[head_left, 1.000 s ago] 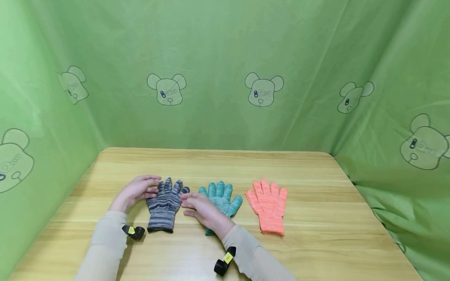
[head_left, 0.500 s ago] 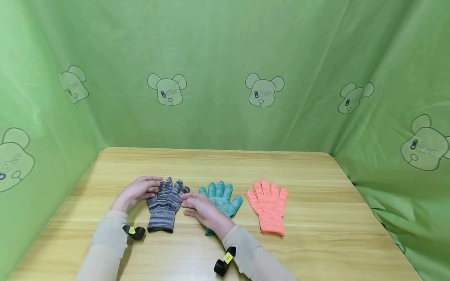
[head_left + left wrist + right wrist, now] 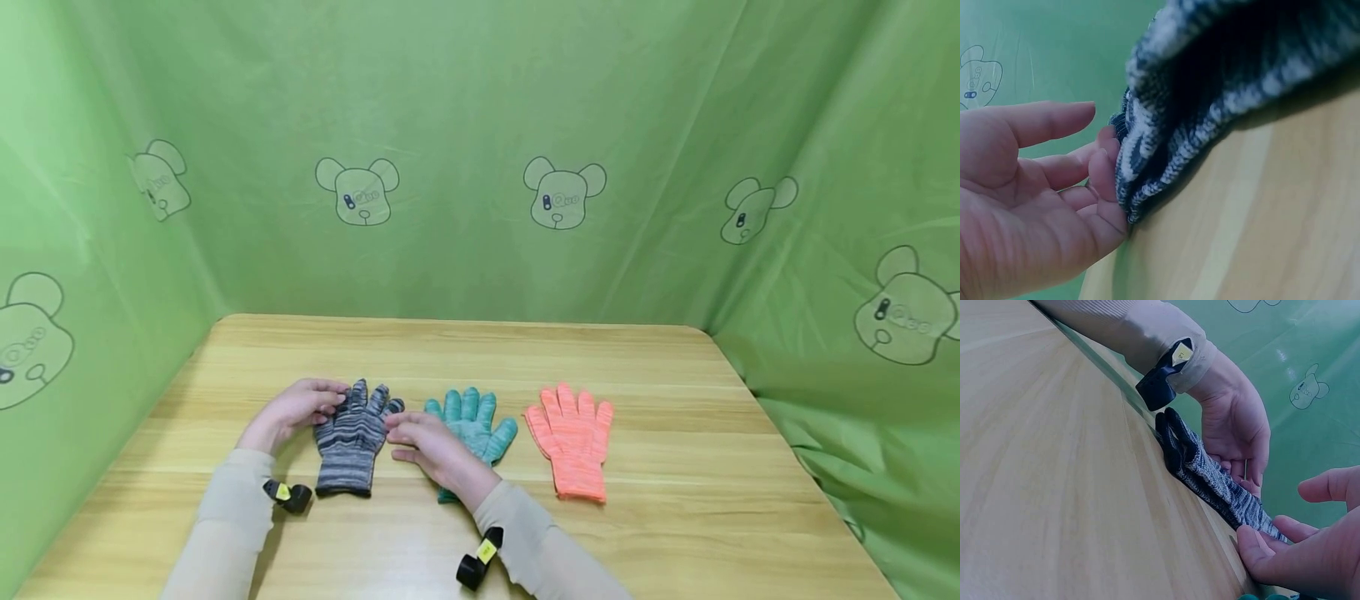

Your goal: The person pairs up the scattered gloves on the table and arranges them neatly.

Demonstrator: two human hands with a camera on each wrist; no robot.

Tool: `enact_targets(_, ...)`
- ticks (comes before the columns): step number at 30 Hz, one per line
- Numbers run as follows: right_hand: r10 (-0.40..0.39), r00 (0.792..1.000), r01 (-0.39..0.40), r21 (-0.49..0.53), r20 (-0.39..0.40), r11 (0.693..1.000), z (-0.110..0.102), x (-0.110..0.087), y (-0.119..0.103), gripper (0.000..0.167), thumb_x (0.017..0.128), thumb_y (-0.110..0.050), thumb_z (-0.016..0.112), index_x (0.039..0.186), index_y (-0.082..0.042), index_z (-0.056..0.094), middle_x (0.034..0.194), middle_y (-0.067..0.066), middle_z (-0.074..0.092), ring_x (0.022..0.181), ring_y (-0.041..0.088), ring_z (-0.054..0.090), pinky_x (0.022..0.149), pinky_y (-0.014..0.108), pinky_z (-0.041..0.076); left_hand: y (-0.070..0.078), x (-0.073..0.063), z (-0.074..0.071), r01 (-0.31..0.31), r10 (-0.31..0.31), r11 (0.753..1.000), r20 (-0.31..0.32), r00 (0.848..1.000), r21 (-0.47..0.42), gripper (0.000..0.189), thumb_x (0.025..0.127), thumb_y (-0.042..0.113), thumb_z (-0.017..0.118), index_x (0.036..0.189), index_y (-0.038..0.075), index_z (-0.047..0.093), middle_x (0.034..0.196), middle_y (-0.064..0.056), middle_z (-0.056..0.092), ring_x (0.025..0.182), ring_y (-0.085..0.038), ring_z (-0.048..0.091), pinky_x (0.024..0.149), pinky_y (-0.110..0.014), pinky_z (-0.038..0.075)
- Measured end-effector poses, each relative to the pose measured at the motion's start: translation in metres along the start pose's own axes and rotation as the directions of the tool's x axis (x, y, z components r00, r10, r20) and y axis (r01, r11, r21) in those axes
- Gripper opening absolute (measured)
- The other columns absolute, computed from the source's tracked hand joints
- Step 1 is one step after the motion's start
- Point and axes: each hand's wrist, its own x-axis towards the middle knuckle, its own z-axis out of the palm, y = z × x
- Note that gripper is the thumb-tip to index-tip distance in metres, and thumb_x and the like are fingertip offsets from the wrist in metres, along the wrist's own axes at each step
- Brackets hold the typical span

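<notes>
A grey-and-black striped knit glove (image 3: 351, 442) lies flat, fingers pointing away, on the wooden table. My left hand (image 3: 300, 406) is at its left side, fingertips touching the glove's edge. In the left wrist view, the thumb of that left hand (image 3: 1035, 200) stands apart from the bent fingers, beside the glove's open cuff (image 3: 1204, 81). My right hand (image 3: 435, 446) is at the striped glove's right side, fingertips near its thumb, and covers part of a green glove (image 3: 471, 421). The right wrist view shows the right thumb (image 3: 1325, 485) raised away from the fingers.
Right of the green glove lies an orange glove (image 3: 573, 446), also fingers away. The wooden table (image 3: 712, 500) has rounded far corners. Green cloth (image 3: 465, 267) with bear-head prints hangs around its back and sides. Black wrist cameras sit on both sleeves.
My left hand has moved slightly right and toward me against the striped glove, whose cuff has shifted a touch to the right. The right hand, green glove and orange glove stay put.
</notes>
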Motion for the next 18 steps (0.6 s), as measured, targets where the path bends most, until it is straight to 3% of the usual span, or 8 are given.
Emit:
enact_targets(13,-0.007,1.000,0.007,-0.003,0.009,1.000,-0.0004,-0.0012,0.0001,0.042,0.088,-0.001,0.053,0.129,0.009,0.053,0.133,0.019,0.052,0.094,0.015,0.055,0.091,0.034,0.054,0.0001,-0.0010,0.0017,0.010,-0.011,0.999,-0.032,0.999,-0.039,0.036,0.094,0.005,0.056,0.125,-0.012,0.048,0.088,0.005,0.058,0.080,-0.009,0.054,0.070,-0.021,0.051)
enact_targets(18,-0.009,1.000,0.009,-0.003,0.012,1.000,-0.0003,-0.0013,-0.0003,0.042,0.089,-0.002,0.053,0.129,0.009,0.053,0.134,0.020,0.051,0.096,0.016,0.055,0.092,0.035,0.054,0.0005,-0.0017,-0.0013,0.011,-0.016,0.998,-0.076,0.997,-0.070,0.033,0.095,0.006,0.055,0.125,-0.008,0.050,0.084,0.007,0.059,0.075,-0.006,0.055,0.065,-0.018,0.050)
